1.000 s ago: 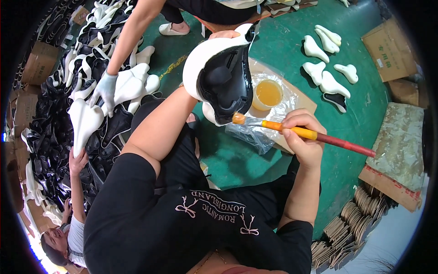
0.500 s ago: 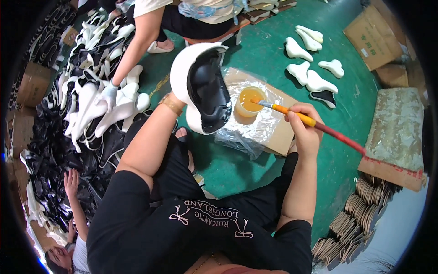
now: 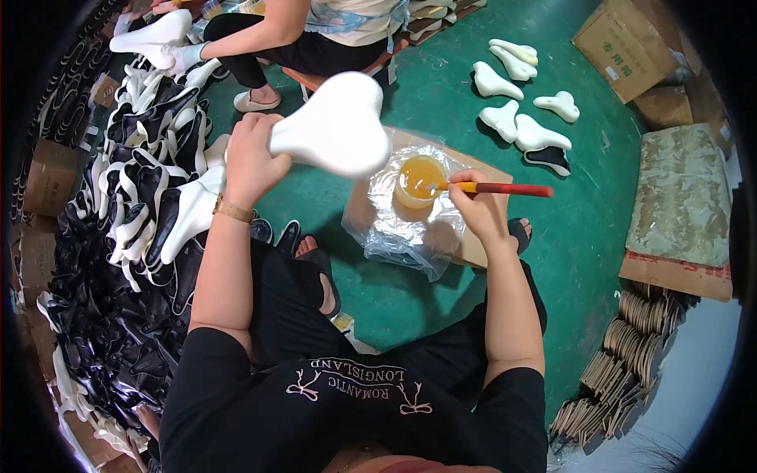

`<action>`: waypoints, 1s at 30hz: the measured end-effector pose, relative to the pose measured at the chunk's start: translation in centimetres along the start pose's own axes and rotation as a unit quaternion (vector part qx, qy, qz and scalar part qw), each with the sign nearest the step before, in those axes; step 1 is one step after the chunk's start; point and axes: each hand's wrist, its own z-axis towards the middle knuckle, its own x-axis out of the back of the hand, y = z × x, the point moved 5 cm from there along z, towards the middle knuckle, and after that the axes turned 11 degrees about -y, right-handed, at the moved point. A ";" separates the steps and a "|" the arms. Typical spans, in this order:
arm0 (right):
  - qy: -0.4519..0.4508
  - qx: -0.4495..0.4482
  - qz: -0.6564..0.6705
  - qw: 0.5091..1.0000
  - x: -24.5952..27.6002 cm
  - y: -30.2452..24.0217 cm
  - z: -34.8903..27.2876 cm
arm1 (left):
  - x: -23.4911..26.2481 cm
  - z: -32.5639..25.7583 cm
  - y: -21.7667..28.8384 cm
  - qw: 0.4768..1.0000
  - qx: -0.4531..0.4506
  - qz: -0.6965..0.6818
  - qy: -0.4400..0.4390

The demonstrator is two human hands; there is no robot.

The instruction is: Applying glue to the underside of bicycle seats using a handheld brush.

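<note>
My left hand (image 3: 256,158) grips a white bicycle saddle (image 3: 335,126) by its narrow nose. The saddle's smooth white face is turned up and its wide end points right; its underside is hidden. My right hand (image 3: 481,203) is closed round a paintbrush (image 3: 512,189) with a red and yellow handle. The brush's tip dips into a translucent cup (image 3: 416,203) of amber liquid. Under the cup, clear plastic film (image 3: 386,229) lies over a cardboard box (image 3: 481,162) between my feet, and the saddle hovers beside the cup.
White and black saddle parts (image 3: 150,181) heap up on the left, above a black pile (image 3: 102,339). Several white saddle pads (image 3: 544,132) lie on the green floor at far right. A co-worker (image 3: 307,39) sits ahead holding a white saddle. Boxes (image 3: 623,51) and stacked brown pieces (image 3: 623,355) line the right.
My left hand has turned the saddle from its black underside to its white face. My right hand has moved left, dipping the brush deeper. The co-worker's gloved hand has lifted a saddle from the heap.
</note>
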 end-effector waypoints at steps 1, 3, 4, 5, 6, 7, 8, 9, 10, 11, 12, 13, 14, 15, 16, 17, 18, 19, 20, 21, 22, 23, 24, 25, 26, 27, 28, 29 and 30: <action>0.015 -0.016 0.015 1.000 0.1 -0.3 0.0 | 0.1 -0.2 0.0 1.000 0.005 0.000 0.002; 0.059 0.026 0.059 0.996 1.6 -0.9 0.0 | -0.1 -0.3 1.0 0.999 -0.019 0.039 -0.014; 0.068 0.012 0.056 0.996 2.9 -0.5 -0.4 | -0.3 -0.1 1.8 0.998 -0.037 0.042 -0.007; 0.073 0.001 0.056 0.996 3.3 -0.5 -0.5 | -0.4 -0.1 2.0 0.999 -0.031 0.043 -0.004; 0.068 0.005 0.055 0.996 3.2 -1.0 -0.8 | -0.4 -0.2 2.4 0.998 -0.040 0.039 -0.007; 0.086 0.028 0.143 0.986 3.5 -1.9 -1.3 | -0.5 -0.1 2.9 0.998 -0.050 0.033 -0.010; 0.102 0.049 0.231 0.966 3.8 -2.7 -1.6 | -0.5 -0.2 3.5 0.998 -0.056 0.038 -0.006; 0.098 0.052 0.231 0.967 3.4 -3.8 -1.5 | -0.7 -0.1 4.0 0.998 -0.052 0.039 -0.003; 0.077 0.091 0.243 0.963 2.7 -5.3 -1.7 | -0.9 0.0 4.8 0.997 -0.067 0.035 -0.002; 0.056 0.129 0.255 0.957 2.0 -6.3 -1.8 | -1.1 0.0 5.6 0.996 -0.082 0.032 -0.002; 0.023 0.146 0.179 0.973 1.3 -6.3 -1.5 | -1.4 0.1 6.3 0.996 -0.086 0.033 0.002; 0.000 0.180 0.181 0.967 0.1 -7.9 -1.3 | -1.5 0.2 7.0 0.995 -0.090 0.032 0.000; -0.012 0.197 0.131 0.972 -0.4 -8.4 -1.1 | -1.5 0.2 7.7 0.994 -0.105 0.024 0.009; -0.023 0.213 0.082 0.973 -0.7 -8.8 -1.0 | -1.5 0.2 8.3 0.992 -0.120 0.015 0.018; -0.011 0.232 0.051 0.971 0.1 -9.1 -0.9 | -1.4 0.2 8.3 0.992 -0.122 0.015 0.019; 0.013 0.230 0.027 0.973 1.2 -8.7 -0.8 | -1.3 0.2 8.2 0.992 -0.122 0.018 0.021; 0.034 0.213 -0.003 0.976 2.6 -7.9 -1.0 | -1.2 0.2 8.0 0.993 -0.112 0.025 0.017; 0.055 0.197 -0.034 0.978 3.9 -7.6 -1.3 | -1.2 0.3 7.7 0.994 -0.103 0.031 0.014; 0.083 0.184 -0.051 0.978 4.7 -7.4 -1.7 | -1.2 0.3 7.6 0.994 -0.103 0.034 0.018; 0.084 0.188 -0.050 0.977 4.6 -7.3 -1.7 | -1.2 0.3 7.5 0.995 -0.097 0.029 0.022; 0.096 0.208 -0.010 0.973 4.2 -8.0 -2.1 | -1.3 0.3 7.5 0.995 -0.092 0.023 0.023; 0.108 0.225 0.029 0.968 3.7 -8.8 -2.5 | -1.4 0.3 7.7 0.995 -0.093 0.022 0.021; 0.077 0.252 0.012 0.964 2.5 -10.2 -2.5 | -1.3 0.3 8.1 0.995 -0.100 0.018 0.025; 0.045 0.278 0.021 0.959 1.1 -11.3 -2.6 | -1.3 0.3 8.4 0.994 -0.108 0.013 0.030; 0.027 0.291 0.027 0.956 -0.3 -11.8 -2.4 | -1.3 0.3 8.7 0.993 -0.111 0.013 0.028; 0.009 0.303 0.033 0.952 -1.2 -11.8 -2.2 | -1.3 0.1 8.9 0.993 -0.115 0.012 0.030; 0.012 0.304 0.030 0.952 -0.8 -11.5 -1.8 | -1.2 0.2 9.1 0.992 -0.119 0.009 0.034; 0.021 0.314 -0.001 0.949 -0.2 -10.9 -1.5 | -1.1 0.2 9.1 0.992 -0.120 0.011 0.035; 0.031 0.322 -0.033 0.946 0.7 -10.6 -1.4 | -1.1 0.3 8.9 0.993 -0.114 0.004 0.026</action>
